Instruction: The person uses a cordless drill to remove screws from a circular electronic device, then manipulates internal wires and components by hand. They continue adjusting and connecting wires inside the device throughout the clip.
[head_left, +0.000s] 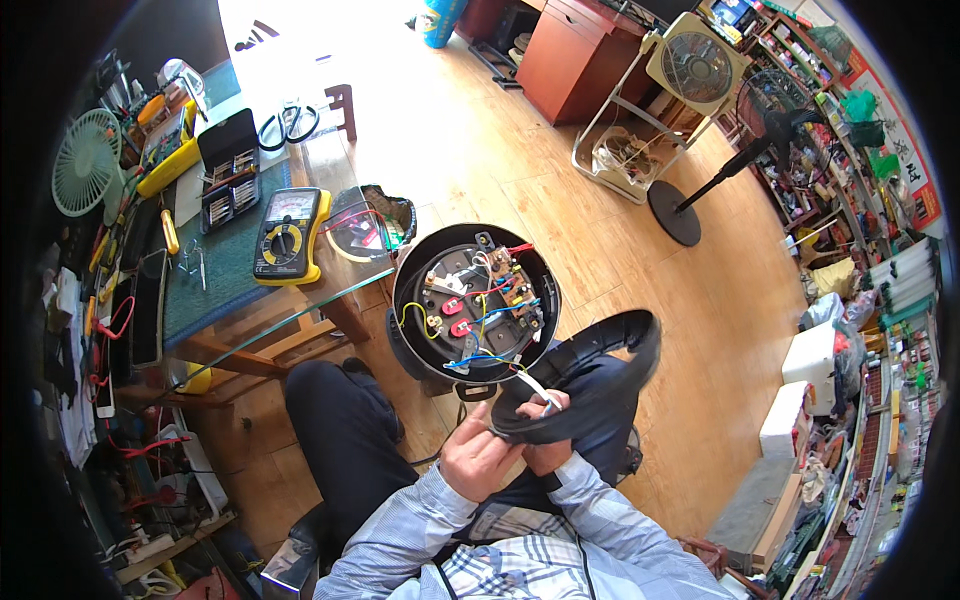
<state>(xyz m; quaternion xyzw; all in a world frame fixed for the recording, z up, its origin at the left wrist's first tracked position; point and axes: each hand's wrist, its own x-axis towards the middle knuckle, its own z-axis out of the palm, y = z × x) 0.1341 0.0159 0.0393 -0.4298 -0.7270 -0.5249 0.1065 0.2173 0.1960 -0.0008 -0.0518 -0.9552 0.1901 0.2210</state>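
An upturned round black appliance body [403,290] stands in front of me, its inside exposed. In it are a metal plate, a small circuit board [519,292], red-sleeved terminals [460,327] and yellow, blue and red wires. My right hand [546,446] holds a black ring-shaped cover [640,375], tilted over my right thigh; the thumb and fingers show through its opening beside a white-sleeved cable [540,390]. My left hand [478,458] is closed at the cover's near left edge, fingers curled against it. Its fingertips are partly hidden.
On the glass-topped table [220,270] at left lie a yellow-black analog multimeter [288,235], a bit set case [230,170], scissors [288,125] and a small fan [87,162]. Standing fans [695,68] and a red-brown cabinet [580,60] are behind. Crowded shelves [870,420] line the right.
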